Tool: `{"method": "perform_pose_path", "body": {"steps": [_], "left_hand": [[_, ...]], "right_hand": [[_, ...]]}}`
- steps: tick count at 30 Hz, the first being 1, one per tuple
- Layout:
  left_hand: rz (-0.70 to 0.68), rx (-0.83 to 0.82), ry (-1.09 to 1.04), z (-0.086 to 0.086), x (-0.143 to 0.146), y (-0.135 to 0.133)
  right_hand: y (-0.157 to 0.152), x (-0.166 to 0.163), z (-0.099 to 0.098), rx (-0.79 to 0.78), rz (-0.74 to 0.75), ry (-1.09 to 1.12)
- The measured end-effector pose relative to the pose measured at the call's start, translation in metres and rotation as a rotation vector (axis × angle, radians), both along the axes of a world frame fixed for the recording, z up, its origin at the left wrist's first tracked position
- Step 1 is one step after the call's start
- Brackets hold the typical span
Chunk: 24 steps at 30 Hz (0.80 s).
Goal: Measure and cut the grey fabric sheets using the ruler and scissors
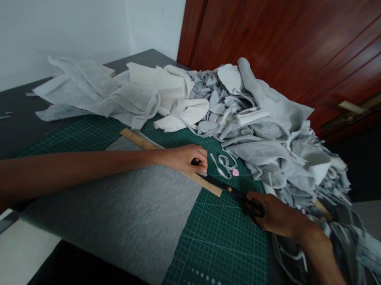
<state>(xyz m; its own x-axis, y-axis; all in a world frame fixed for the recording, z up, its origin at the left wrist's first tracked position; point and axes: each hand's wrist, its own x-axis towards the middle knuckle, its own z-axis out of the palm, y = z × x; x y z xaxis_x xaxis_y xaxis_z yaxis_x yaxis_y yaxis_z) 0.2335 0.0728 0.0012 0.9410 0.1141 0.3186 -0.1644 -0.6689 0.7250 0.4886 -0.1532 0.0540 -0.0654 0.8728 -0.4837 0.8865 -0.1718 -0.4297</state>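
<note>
My right hand (275, 215) grips the black handles of a pair of scissors (229, 188), whose blades point left toward my other hand. My left hand (188, 158) is curled closed over the wooden ruler (139, 140); a small dark thing shows between its fingers, too little of it to name. Beneath the ruler lies a sheet of grey felt-like fabric (142, 207), hanging over the near edge. The scissor tips are close to my left fingers at the fabric's far right corner. Whether the blades are around the fabric is hidden.
A green cutting mat (219, 250) covers the dark table. Past my right fingers lie a thin curled fabric strip (225, 163) and a pink piece (236, 172). A large heap of grey scraps (261, 135) fills the back and right. Folded cloth (106, 93) lies back left; a wooden door (286, 36) stands behind.
</note>
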Motion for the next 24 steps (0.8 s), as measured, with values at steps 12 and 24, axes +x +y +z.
{"method": "perform_pose_path", "body": {"steps": [12, 24], "left_hand": [[-0.003, 0.027, -0.016, -0.0023, -0.0001, 0.0001], [-0.002, 0.027, -0.006, -0.0042, 0.0003, 0.0015]], "right_hand": [[0.0044, -0.0013, -0.0026, 0.054, 0.057, -0.164], [0.0047, -0.0015, -0.0030, 0.071, 0.070, -0.187]]}}
